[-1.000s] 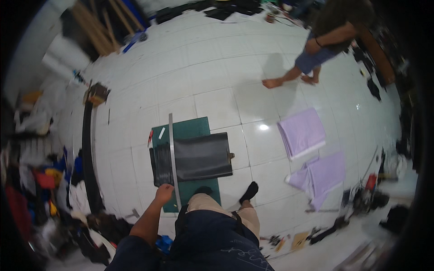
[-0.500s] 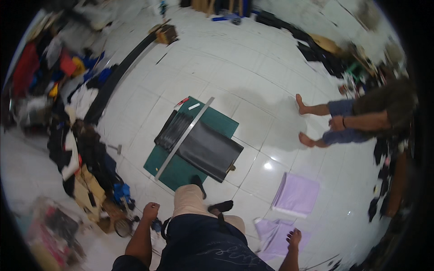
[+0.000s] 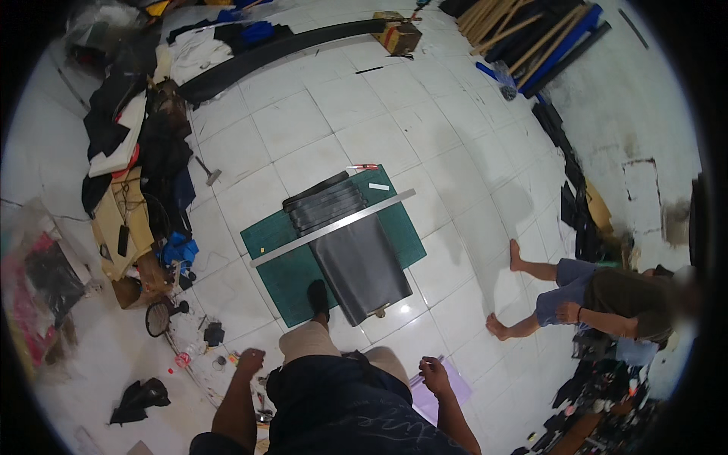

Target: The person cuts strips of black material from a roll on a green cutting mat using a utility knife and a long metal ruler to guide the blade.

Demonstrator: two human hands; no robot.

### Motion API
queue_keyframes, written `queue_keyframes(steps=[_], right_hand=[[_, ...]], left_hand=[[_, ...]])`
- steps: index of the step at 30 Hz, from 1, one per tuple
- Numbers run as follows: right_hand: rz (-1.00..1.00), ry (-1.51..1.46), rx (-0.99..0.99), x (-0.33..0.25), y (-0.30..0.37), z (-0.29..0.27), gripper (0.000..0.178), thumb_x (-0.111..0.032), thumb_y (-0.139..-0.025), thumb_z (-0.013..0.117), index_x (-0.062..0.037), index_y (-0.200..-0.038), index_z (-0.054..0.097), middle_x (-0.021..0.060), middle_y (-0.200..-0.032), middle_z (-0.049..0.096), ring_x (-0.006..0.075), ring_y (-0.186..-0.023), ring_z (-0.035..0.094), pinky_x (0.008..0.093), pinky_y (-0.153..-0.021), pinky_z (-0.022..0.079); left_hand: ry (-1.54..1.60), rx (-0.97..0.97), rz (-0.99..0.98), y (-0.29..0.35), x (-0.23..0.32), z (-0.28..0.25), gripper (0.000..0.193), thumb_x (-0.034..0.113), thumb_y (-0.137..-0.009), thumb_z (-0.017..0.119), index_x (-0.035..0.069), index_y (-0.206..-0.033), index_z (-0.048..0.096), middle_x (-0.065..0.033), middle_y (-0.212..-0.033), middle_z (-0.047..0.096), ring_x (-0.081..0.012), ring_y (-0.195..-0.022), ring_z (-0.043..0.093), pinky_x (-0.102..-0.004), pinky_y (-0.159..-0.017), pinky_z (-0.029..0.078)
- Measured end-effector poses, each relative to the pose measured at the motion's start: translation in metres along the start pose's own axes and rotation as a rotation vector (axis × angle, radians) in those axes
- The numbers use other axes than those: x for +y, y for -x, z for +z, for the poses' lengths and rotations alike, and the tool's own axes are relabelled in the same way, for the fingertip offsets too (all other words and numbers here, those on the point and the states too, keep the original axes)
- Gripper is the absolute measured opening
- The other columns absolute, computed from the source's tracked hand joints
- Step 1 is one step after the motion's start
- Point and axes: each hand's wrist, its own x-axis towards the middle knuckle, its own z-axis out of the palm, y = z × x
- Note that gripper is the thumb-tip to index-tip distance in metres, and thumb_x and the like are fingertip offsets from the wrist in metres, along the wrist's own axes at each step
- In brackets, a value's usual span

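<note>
My left hand (image 3: pixel 250 361) hangs beside my left thigh, fingers loosely curled and nothing seen in it. On my other side, my right hand (image 3: pixel 434 374) is bent up at the hip, its fingers loosely curled, in front of a folded lavender sheet (image 3: pixel 449 394); I see nothing held in it. Ahead on the floor lies a green cutting mat (image 3: pixel 280 284). Across it sits a black leather-like piece (image 3: pixel 360 265) with a ribbed far part and a small brass-coloured fitting (image 3: pixel 377 312). A long metal ruler (image 3: pixel 334 227) rests across both. My dark-socked foot (image 3: pixel 318 298) is on the mat.
A red cutter knife (image 3: pixel 363 167) and a white slip (image 3: pixel 378 186) lie at the mat's far edge. Another person (image 3: pixel 599 299) sits at the right. A hammer (image 3: pixel 208 173) and piled scraps (image 3: pixel 144 182) are on the left; a black roll (image 3: pixel 280 57) stretches far ahead.
My view has turned to the right, and more of the right wall shows. My right hand has risen and come inward. The mat, ruler and black piece keep their arrangement.
</note>
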Motion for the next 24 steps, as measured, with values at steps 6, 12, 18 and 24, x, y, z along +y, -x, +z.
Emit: queue_keyframes(steps=[6,12,18,24], right_hand=[[-0.152,0.262,-0.028,-0.147,-0.055,-0.046,0.043,-0.032,-0.098,0.064,-0.0028,-0.130,0.060,0.0184,-0.104,0.073,0.0259,-0.092,0.072,0.0374,-0.083,0.056],[-0.299,0.491,-0.227,-0.258,-0.160,-0.097,0.049,-0.031,-0.091,0.070,-0.0034,-0.131,0.060,0.0187,-0.106,0.071,0.0301,-0.097,0.071,0.0391,-0.085,0.056],[-0.575,0.973,-0.663,-0.328,-0.329,-0.163,0.065,-0.044,-0.085,0.076,-0.0087,-0.137,0.058,0.0183,-0.123,0.066,0.0339,-0.116,0.063,0.0422,-0.103,0.047],[-0.826,1.257,-1.144,-0.363,-0.413,-0.223,0.045,-0.044,-0.091,0.065,-0.0099,-0.120,0.069,0.0140,-0.118,0.066,0.0336,-0.122,0.056,0.0461,-0.103,0.045]], left_hand=[[0.542,0.250,-0.086,-0.050,0.188,-0.026,0.034,0.027,-0.098,0.060,-0.002,-0.114,0.065,-0.0094,-0.093,0.066,-0.0163,-0.082,0.063,-0.0315,-0.068,0.054],[0.712,0.369,-0.163,-0.069,0.256,-0.002,0.036,0.033,-0.098,0.059,0.003,-0.118,0.064,-0.0073,-0.095,0.066,-0.0151,-0.077,0.063,-0.0298,-0.062,0.048],[0.925,0.649,-0.563,-0.001,0.258,0.198,0.040,0.040,-0.096,0.057,0.004,-0.112,0.066,-0.0062,-0.089,0.068,-0.0178,-0.073,0.066,-0.0330,-0.057,0.048],[0.117,0.165,-0.430,0.126,0.351,0.454,0.024,0.024,-0.090,0.061,0.007,-0.100,0.075,-0.0163,-0.094,0.072,-0.0333,-0.096,0.069,-0.0437,-0.085,0.055]])
